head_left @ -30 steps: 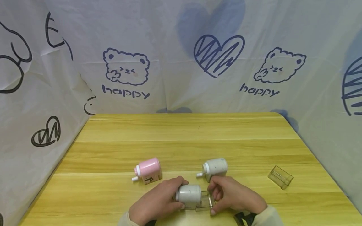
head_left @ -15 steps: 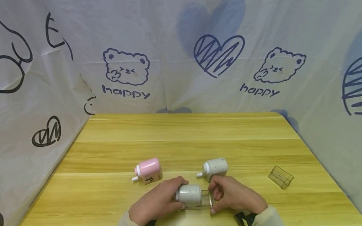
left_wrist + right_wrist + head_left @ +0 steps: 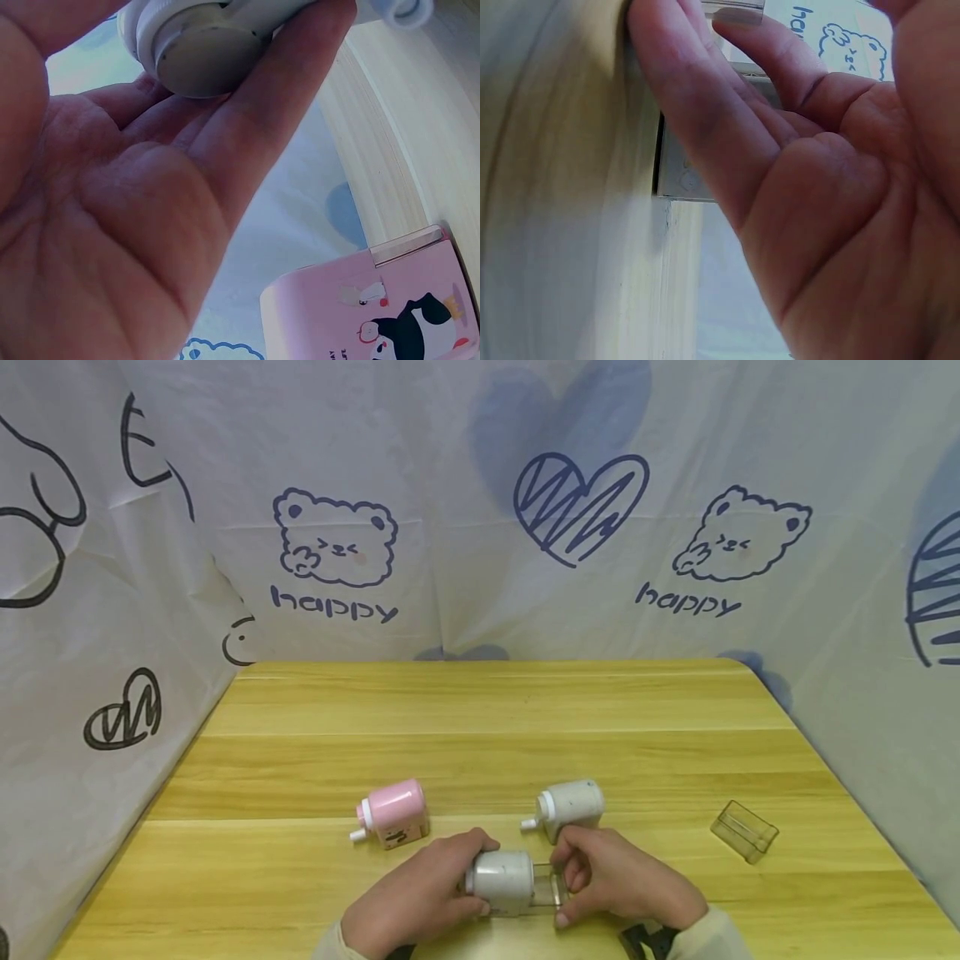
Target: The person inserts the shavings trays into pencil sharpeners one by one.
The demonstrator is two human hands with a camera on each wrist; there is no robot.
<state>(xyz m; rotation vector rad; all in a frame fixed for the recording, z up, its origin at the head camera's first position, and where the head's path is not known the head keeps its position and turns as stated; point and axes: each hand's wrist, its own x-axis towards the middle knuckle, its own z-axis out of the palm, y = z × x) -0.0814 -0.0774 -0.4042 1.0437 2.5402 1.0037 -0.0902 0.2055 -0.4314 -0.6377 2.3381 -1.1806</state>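
My left hand grips a grey-white hand-crank pencil sharpener near the front of the table, its round end showing against the fingers in the left wrist view. A clear shavings drawer sticks partway out of the sharpener's right side. My right hand pinches the drawer's outer end between thumb and fingers; in the right wrist view a bit of the clear drawer shows at the fingertips. Just behind that hand stands a second grey-white sharpener, partly hidden by it.
A pink crank sharpener with a panda picture stands at the left, its handle pointing left. On the right lies a loose clear smoky drawer. White printed cloth surrounds the wooden table at the back and sides.
The drawer has slid slightly left, farther into the held sharpener, with my right hand shifting a little along with it. My left hand stays put.
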